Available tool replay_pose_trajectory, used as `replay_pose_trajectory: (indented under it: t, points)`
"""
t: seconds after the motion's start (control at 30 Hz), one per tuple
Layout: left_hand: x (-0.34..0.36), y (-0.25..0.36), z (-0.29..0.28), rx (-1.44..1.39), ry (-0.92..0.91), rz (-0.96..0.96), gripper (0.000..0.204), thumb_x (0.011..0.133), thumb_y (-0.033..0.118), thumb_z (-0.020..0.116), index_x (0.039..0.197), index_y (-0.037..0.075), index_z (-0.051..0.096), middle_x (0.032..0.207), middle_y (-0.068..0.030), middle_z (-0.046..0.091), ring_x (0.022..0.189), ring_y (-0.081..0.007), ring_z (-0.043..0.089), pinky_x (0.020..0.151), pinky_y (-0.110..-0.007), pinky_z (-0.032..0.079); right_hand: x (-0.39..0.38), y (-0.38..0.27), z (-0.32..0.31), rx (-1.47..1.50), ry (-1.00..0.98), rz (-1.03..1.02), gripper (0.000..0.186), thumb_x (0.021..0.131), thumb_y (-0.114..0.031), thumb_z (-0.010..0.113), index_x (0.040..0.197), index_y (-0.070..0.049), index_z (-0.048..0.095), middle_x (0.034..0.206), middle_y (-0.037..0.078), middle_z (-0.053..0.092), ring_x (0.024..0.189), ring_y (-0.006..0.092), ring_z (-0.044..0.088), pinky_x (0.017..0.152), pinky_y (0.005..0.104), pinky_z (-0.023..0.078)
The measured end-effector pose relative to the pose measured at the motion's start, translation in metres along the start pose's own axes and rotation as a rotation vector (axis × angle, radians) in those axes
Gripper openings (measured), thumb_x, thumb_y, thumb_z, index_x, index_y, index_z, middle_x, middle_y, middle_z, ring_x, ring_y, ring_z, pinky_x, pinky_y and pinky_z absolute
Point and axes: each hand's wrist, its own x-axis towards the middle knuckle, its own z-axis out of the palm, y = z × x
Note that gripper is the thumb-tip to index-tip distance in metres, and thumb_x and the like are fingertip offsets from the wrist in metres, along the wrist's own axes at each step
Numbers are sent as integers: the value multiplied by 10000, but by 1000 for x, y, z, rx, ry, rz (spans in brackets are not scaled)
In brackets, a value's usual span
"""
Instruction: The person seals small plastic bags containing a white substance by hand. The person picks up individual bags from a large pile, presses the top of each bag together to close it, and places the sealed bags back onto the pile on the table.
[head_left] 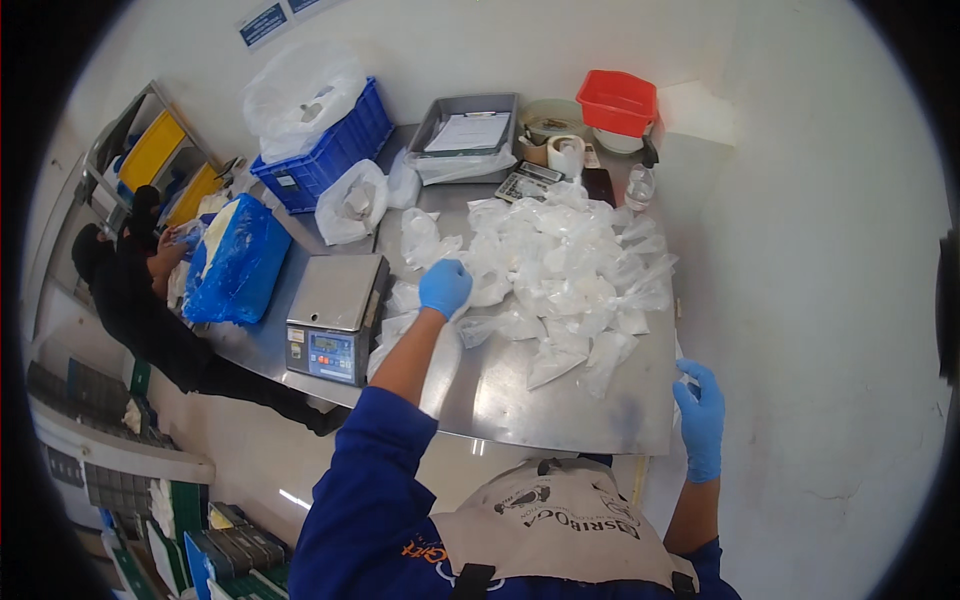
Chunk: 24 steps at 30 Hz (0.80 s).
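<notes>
My left hand point(446, 288), in a blue glove, is closed at the left edge of a heap of clear plastic bags point(560, 255) filled with white powder. Its fingers face away, so whatever they grip is hidden. Just beneath the left wrist lie more pale plastic bags point(440, 370). Beyond the table's right edge is my right hand point(702, 420), also gloved in blue. Its fingers are curled around a small whitish bit that I cannot make out. A digital weighing scale point(335, 305) with a bare metal plate stands left of my left hand.
At the left, a person in black point(140, 290) works by a blue-lined container point(240, 260) of pale material. Along the back stand a blue crate point(330, 140), a grey tray point(465, 110) with a clipboard, a calculator point(530, 181), tape rolls point(566, 155) and a red basin point(617, 100). A wall point(810, 300) rises at right.
</notes>
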Motion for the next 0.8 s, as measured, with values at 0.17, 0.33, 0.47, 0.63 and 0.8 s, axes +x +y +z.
replay_pose_trajectory:
  t: [0.17, 0.33, 0.47, 0.63, 0.8]
  points:
    - [-12, 33, -66, -697, -102, -240, 182, 842, 191, 624, 780, 30, 681, 774, -114, 699, 756, -232, 681, 692, -370, 513, 7, -31, 9, 78, -21, -63, 323, 867, -42, 639, 1189, -38, 660, 1172, 60, 658, 1090, 161, 597, 974, 313, 439]
    - [-88, 80, -114, -1411, -269, -422, 122, 912, 164, 614, 962, 57, 646, 954, -38, 674, 905, -151, 651, 796, -286, 516, 20, -57, 82, 464, -394, -78, 328, 929, -42, 616, 1252, 15, 627, 1191, 98, 670, 1093, 165, 626, 970, 286, 485]
    - [-148, 87, -113, -1554, -412, -417, 56, 936, 118, 614, 953, 65, 621, 966, -48, 668, 900, -147, 646, 806, -297, 527, 12, -58, 159, 809, -718, 217, 372, 934, -30, 630, 1300, 19, 584, 1186, 88, 667, 1069, 147, 628, 949, 267, 496]
    - [-208, 71, -110, -1670, -404, -464, 66, 945, 119, 630, 907, 70, 606, 937, -47, 658, 850, -139, 631, 790, -291, 529, -8, -55, 190, 857, -987, 200, 301, 871, -18, 692, 1161, -1, 613, 1068, 26, 654, 957, 103, 615, 877, 250, 502]
    - [-248, 67, -133, -1893, -424, -556, 65, 934, 126, 641, 974, 76, 628, 1036, -41, 634, 877, -122, 625, 823, -269, 519, -19, -60, 213, 428, -903, -59, 159, 824, -8, 694, 959, -45, 618, 867, -23, 628, 781, 70, 594, 710, 251, 494]
